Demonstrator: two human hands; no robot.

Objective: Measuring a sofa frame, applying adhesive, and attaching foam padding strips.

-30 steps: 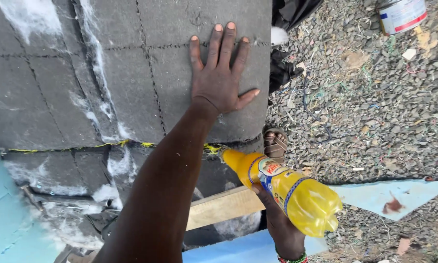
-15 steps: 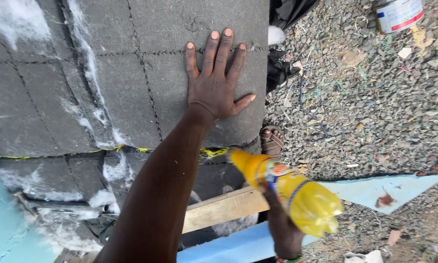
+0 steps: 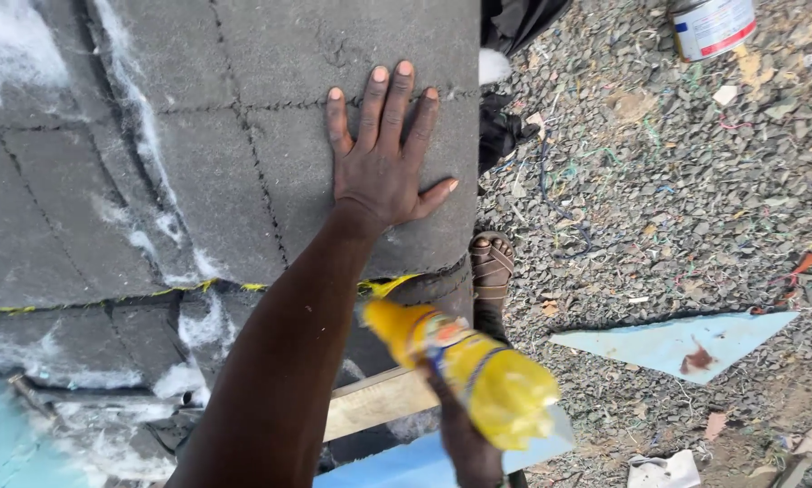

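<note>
Grey quilted pad over gravel ground, one hand flat on it, the other gripping a bottle.

The left hand lies spread wide on the grey pad, near its three o'clock edge. At six o'clock the right hand is wrapped round a yellow bottle, above a wooden plank. Open gravel runs off toward three o'clock, holding a blue scrap, a tin and a sandalled foot.

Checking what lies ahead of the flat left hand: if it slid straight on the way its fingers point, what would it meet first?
Only more of the grey felt sheet the left hand lies on; the stitched seam sits at its fingertips, and the way beyond looks free.
</note>
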